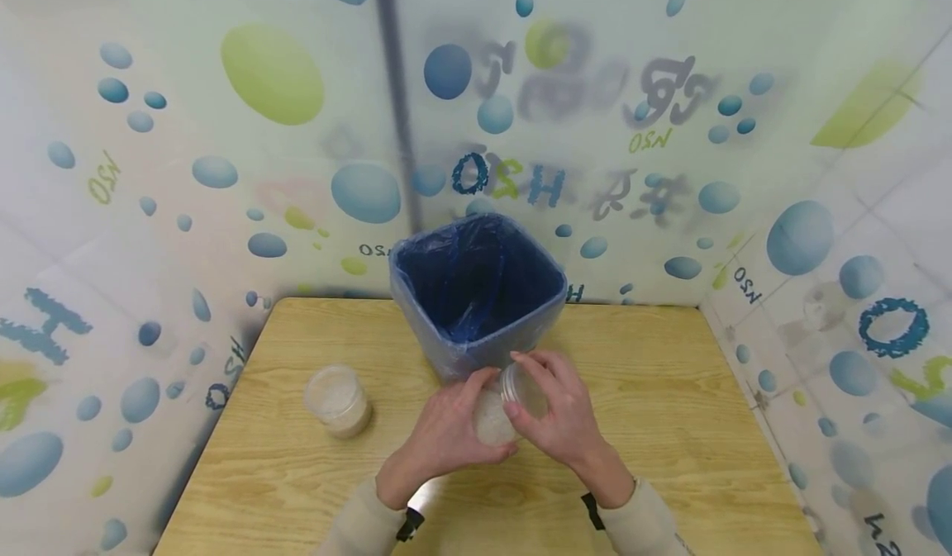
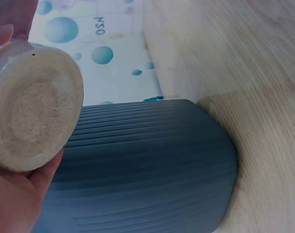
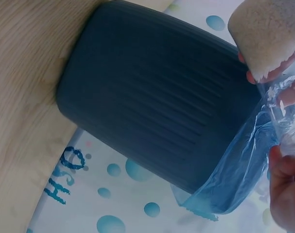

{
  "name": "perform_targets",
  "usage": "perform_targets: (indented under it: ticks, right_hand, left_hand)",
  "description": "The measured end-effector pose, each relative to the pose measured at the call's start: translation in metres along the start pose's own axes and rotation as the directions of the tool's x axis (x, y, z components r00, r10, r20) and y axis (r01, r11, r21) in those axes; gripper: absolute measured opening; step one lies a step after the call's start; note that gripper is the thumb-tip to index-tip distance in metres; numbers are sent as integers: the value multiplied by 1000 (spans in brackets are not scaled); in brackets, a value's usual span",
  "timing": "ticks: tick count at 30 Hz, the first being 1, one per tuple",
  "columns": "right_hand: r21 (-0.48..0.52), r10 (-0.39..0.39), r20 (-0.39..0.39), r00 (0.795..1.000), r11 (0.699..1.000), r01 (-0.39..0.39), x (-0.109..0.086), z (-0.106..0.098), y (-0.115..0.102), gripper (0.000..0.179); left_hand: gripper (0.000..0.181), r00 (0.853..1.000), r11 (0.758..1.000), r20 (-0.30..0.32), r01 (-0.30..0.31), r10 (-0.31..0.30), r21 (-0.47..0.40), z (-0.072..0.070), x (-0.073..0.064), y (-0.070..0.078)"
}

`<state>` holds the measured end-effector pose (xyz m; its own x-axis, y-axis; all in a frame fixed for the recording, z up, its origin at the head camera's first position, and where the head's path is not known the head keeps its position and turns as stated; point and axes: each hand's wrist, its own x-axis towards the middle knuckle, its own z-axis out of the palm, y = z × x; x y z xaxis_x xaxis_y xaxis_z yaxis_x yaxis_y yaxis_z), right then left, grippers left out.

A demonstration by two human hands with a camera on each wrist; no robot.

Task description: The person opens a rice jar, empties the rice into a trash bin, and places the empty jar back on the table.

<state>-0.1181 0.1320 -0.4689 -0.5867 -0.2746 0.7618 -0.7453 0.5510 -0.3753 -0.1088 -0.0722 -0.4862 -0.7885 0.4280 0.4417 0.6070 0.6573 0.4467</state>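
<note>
My left hand [image 1: 446, 430] grips a clear jar [image 1: 491, 424] of whitish grains that look like rice. Tilted on its side, the jar shows its round base [image 2: 38, 109] in the left wrist view. Between the thumb and fingers of my right hand [image 1: 563, 414] is a clear round lid [image 1: 528, 395], at the jar's mouth. From the right wrist, the grains [image 3: 268, 36] slope toward the mouth, and the lid [image 3: 294, 141] is cut off by the frame's edge. Both hands are just in front of a blue-grey bin [image 1: 487, 349].
A thin blue plastic bag [image 3: 230, 170] lines the bin and folds over its rim. On the left of the wooden table [image 1: 260, 465] stands a second clear jar [image 1: 338, 399] with pale contents. Patterned walls [image 1: 297, 168] enclose the table's back and sides.
</note>
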Motion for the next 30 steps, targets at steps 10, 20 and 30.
perform_targets:
  ticks: [10,20,30]
  right_hand:
    - [101,-187,10,982,977,185,6,-4,5,59]
    - [187,-190,177,966,970,156,5,-14,12,63]
    - [232,25,507,861,959,-164,2,-40,9,65]
  left_hand:
    - [94,994,977,102,68,-48,-205,-2,-4,-1]
    - [95,992,981,113,81,-62,-178,-3,-3,0]
    - [93,991,990,134,44,-27,-131,-3,-4,-2]
